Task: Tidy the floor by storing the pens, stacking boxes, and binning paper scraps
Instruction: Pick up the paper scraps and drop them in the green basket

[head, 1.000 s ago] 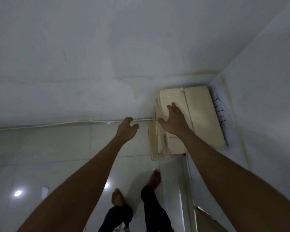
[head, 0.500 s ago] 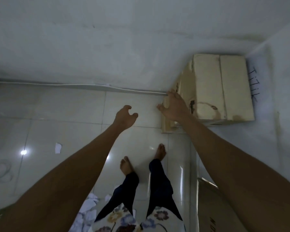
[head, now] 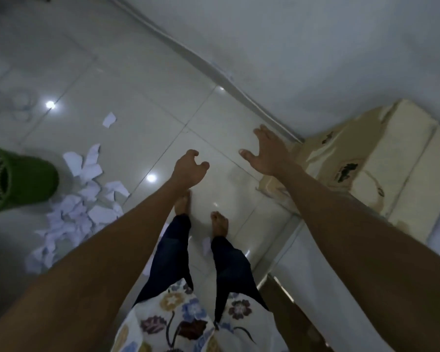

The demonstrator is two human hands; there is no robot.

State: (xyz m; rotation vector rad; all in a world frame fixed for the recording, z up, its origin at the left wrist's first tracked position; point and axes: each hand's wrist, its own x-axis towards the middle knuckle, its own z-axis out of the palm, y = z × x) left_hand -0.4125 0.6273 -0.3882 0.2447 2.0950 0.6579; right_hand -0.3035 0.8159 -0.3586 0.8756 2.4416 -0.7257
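Head view is looking down on a person standing barefoot on a glossy tiled floor (head: 142, 102). Both hands are reaching forward, apart from each other, with nothing in them. The left hand (head: 189, 168), near the centre, is hanging with loosely curled fingers. The right hand (head: 267, 154), at about 2 o'clock from it, is spreading its fingers wide, palm down, just beside the near edge of the cardboard boxes (head: 381, 158); whether it is touching them is not clear. Those boxes are sitting at 3 o'clock against the wall (head: 290, 47), the larger pale one lying over a flatter one whose torn edge is poking out beneath. Paper scraps (head: 84, 199) are lying in a loose heap at 8 o'clock, with a lone scrap (head: 109, 120) apart at 10 o'clock. A green bin (head: 28, 184) is sitting at 9 o'clock, just beside the heap, its mouth showing at the frame's edge. A thin cable (head: 214, 69) is running along the foot of the wall.
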